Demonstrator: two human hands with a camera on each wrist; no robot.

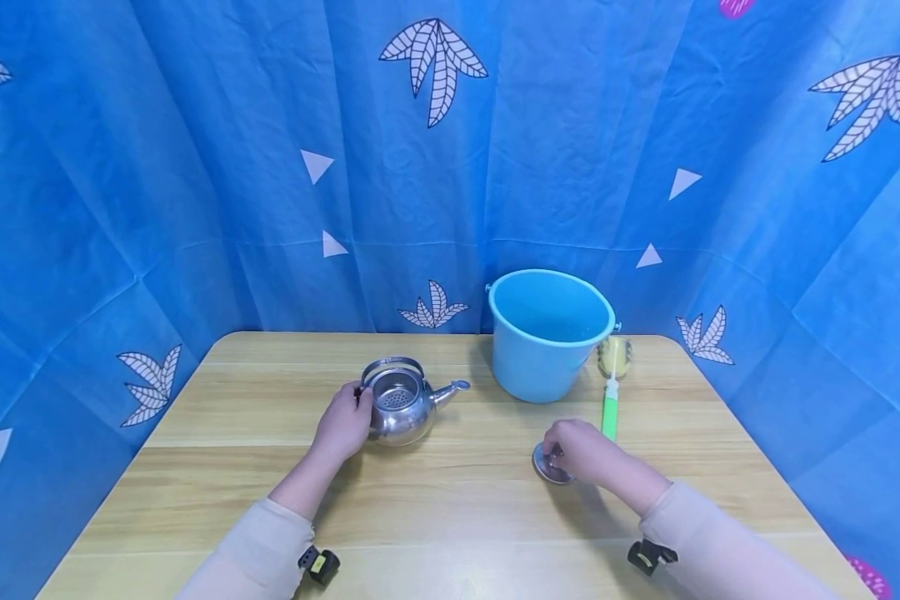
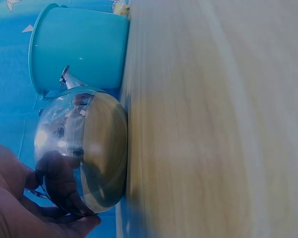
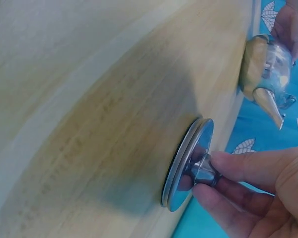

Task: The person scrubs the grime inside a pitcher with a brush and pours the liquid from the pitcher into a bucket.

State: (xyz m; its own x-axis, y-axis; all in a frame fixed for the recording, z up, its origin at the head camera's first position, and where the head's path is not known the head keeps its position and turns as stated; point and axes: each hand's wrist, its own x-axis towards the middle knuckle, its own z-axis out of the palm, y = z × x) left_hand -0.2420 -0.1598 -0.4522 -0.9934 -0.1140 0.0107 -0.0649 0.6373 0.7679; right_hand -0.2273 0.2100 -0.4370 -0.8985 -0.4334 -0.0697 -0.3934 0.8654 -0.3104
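Observation:
A shiny steel teapot (image 1: 403,417) stands on the table at centre left, its top uncovered and a perforated strainer (image 1: 396,398) visible inside. My left hand (image 1: 347,421) holds it on the side opposite the spout; in the left wrist view, fingers and thumb curve about the pot's side near its handle. Over at the right, my right hand (image 1: 585,450) pinches the knob (image 3: 206,172) of a round steel lid (image 3: 190,161) between thumb and fingers. The lid is at the tabletop, knob side up; whether it touches the wood I cannot tell.
A light blue bucket (image 1: 528,367) stands at the back, right of the teapot's spout. Beside it lies a brush (image 1: 610,408) with a green handle and a yellowish head. Blue patterned curtain (image 1: 270,167) surrounds the wooden table (image 1: 450,517) at the back and sides.

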